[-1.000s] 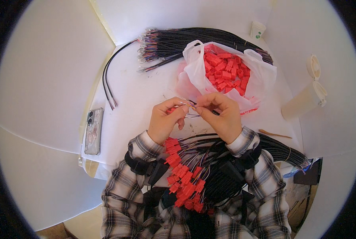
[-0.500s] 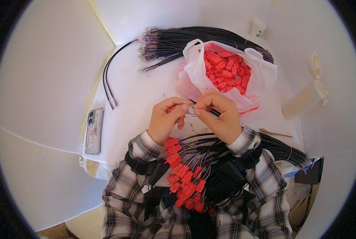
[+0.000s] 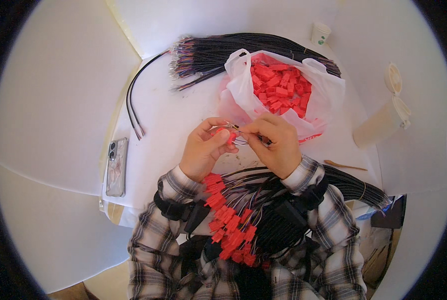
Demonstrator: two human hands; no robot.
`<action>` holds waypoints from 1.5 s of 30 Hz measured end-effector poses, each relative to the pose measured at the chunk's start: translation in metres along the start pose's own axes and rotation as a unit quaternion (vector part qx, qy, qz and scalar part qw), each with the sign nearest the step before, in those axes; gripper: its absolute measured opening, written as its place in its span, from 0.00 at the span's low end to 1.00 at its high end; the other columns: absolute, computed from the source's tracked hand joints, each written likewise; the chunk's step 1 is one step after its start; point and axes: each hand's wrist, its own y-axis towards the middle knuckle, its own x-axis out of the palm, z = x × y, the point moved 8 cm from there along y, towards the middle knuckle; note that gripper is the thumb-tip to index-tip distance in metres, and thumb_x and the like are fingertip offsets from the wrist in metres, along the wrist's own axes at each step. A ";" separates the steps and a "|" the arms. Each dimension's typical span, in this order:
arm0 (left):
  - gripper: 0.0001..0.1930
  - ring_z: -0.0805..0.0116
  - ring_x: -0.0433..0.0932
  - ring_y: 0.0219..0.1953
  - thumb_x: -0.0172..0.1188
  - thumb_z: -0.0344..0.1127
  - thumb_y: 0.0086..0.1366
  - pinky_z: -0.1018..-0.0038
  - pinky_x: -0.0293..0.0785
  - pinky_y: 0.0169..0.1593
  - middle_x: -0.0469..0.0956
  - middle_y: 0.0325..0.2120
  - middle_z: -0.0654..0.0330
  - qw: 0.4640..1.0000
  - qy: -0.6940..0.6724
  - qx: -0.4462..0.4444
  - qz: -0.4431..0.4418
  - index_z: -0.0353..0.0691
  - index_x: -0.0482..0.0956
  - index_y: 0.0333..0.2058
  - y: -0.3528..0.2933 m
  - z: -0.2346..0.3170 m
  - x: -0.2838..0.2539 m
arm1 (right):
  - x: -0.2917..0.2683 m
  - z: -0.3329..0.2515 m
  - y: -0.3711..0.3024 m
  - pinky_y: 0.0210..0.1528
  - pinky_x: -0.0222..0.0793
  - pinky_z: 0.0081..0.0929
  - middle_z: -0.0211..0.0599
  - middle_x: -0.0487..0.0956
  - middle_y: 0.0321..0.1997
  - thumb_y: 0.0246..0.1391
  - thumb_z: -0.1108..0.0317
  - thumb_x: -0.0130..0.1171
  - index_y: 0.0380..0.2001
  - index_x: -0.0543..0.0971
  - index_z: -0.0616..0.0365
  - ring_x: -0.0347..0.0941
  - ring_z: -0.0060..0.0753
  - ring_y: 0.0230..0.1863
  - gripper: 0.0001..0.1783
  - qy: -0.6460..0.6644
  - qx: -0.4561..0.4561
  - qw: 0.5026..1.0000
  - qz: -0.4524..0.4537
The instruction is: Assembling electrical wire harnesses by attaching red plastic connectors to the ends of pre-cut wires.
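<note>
The left hand (image 3: 203,150) grasps a red connector housing (image 3: 231,138) between thumb and fingers over the middle of the table, and just to its right the right hand (image 3: 273,142) pinches some thin wires (image 3: 236,127) by the fingertips. Wires that fine could bend or slip if the pinch weakens, and from here I'd worry about mixing up their colours (I can't make out each strand). Around them, from the left, lie a smartphone (image 3: 117,167) and a pair of black cables (image 3: 129,100); nearer, red connectors on wires (image 3: 228,220) crowd against the left cuff, where a sleeve could snag them. A thick black cable bundle (image 3: 233,42) lies far back, partly hidden by a plastic bag (image 3: 239,95) of red housings (image 3: 281,91), which stands close behind the right hand and leaves it little room. Farther right are a paper cup (image 3: 321,33), a thin brown stick (image 3: 346,165) and a cream flip-lid container (image 3: 378,129).
</note>
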 end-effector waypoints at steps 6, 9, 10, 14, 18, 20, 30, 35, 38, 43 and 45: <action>0.17 0.66 0.76 0.33 0.52 0.30 0.60 0.70 0.75 0.40 0.73 0.38 0.50 0.999 0.012 0.029 -0.010 0.36 0.61 0.46 -0.001 0.006 0.005 | -0.006 -0.008 0.001 0.25 0.62 0.31 0.36 0.69 0.20 0.41 0.73 0.58 0.25 0.77 0.56 0.67 0.39 0.23 0.04 -0.037 -0.052 0.998 0.025; 0.17 0.67 0.74 0.36 0.54 0.27 0.58 0.69 0.74 0.42 0.73 0.39 0.51 0.991 0.089 0.097 -0.008 0.35 0.61 0.45 -0.004 0.019 0.015 | -0.006 0.001 -0.001 0.23 0.62 0.25 0.34 0.71 0.21 0.42 0.74 0.58 0.26 0.77 0.58 0.67 0.31 0.20 0.04 0.059 0.010 0.998 0.026; 0.17 0.67 0.74 0.38 0.55 0.25 0.57 0.69 0.73 0.43 0.73 0.39 0.51 0.984 0.124 0.125 -0.005 0.35 0.62 0.45 -0.006 0.023 0.018 | -0.005 0.005 -0.002 0.22 0.62 0.23 0.34 0.72 0.21 0.43 0.74 0.59 0.27 0.77 0.58 0.67 0.28 0.19 0.04 0.100 0.037 0.994 0.027; 0.17 0.67 0.72 0.41 0.56 0.24 0.56 0.72 0.71 0.45 0.72 0.41 0.51 0.957 0.208 0.195 -0.046 0.34 0.63 0.43 -0.011 0.033 0.024 | 0.003 0.019 -0.006 0.22 0.61 0.16 0.32 0.75 0.22 0.44 0.74 0.59 0.29 0.78 0.61 0.66 0.17 0.19 0.06 0.195 0.113 0.974 0.028; 0.15 0.67 0.72 0.43 0.56 0.23 0.55 0.72 0.70 0.46 0.71 0.42 0.52 0.960 0.204 0.184 -0.045 0.33 0.65 0.41 -0.011 0.031 0.024 | 0.006 0.024 -0.007 0.23 0.61 0.15 0.31 0.76 0.23 0.45 0.73 0.60 0.30 0.77 0.62 0.66 0.15 0.20 0.07 0.274 0.127 0.953 0.028; 0.14 0.67 0.71 0.44 0.56 0.23 0.55 0.71 0.70 0.47 0.70 0.43 0.52 0.970 0.173 0.163 -0.045 0.34 0.66 0.41 -0.009 0.027 0.021 | 0.005 0.025 -0.007 0.24 0.61 0.15 0.30 0.75 0.22 0.44 0.73 0.60 0.28 0.77 0.62 0.66 0.15 0.21 0.06 0.292 0.134 0.947 0.029; 0.12 0.65 0.72 0.44 0.55 0.26 0.57 0.69 0.71 0.48 0.69 0.42 0.54 0.993 0.053 0.090 -0.052 0.37 0.67 0.40 -0.005 0.017 0.018 | -0.014 0.002 0.001 0.23 0.62 0.19 0.32 0.70 0.23 0.43 0.75 0.59 0.22 0.73 0.61 0.67 0.22 0.22 0.04 0.145 0.034 0.987 0.053; 0.11 0.64 0.73 0.42 0.53 0.27 0.58 0.69 0.72 0.47 0.71 0.41 0.53 0.996 0.021 0.072 -0.048 0.36 0.66 0.41 -0.005 0.014 0.012 | -0.021 -0.006 0.004 0.27 0.64 0.24 0.37 0.69 0.24 0.40 0.77 0.58 0.22 0.72 0.60 0.68 0.34 0.26 0.05 0.048 -0.029 0.997 0.051; 0.12 0.63 0.74 0.42 0.52 0.27 0.59 0.70 0.73 0.46 0.71 0.40 0.52 0.996 0.017 0.074 -0.046 0.35 0.66 0.41 -0.005 0.014 0.013 | -0.022 -0.011 0.003 0.33 0.65 0.29 0.37 0.70 0.25 0.37 0.77 0.59 0.22 0.72 0.58 0.68 0.40 0.29 0.06 0.015 -0.076 0.996 0.047; 0.12 0.63 0.74 0.42 0.52 0.28 0.60 0.71 0.75 0.44 0.71 0.41 0.50 0.996 0.010 0.077 -0.046 0.34 0.66 0.42 -0.004 0.015 0.014 | -0.026 -0.025 0.002 0.44 0.65 0.38 0.36 0.71 0.26 0.33 0.76 0.60 0.22 0.72 0.57 0.68 0.42 0.32 0.09 -0.041 -0.165 0.983 0.063; 0.12 0.66 0.73 0.43 0.52 0.27 0.59 0.70 0.73 0.46 0.71 0.40 0.53 0.997 0.003 0.066 -0.048 0.34 0.66 0.42 -0.005 0.015 0.013 | -0.025 -0.027 0.002 0.46 0.65 0.39 0.34 0.71 0.26 0.33 0.79 0.61 0.23 0.73 0.57 0.68 0.38 0.30 0.10 -0.043 -0.173 0.982 0.058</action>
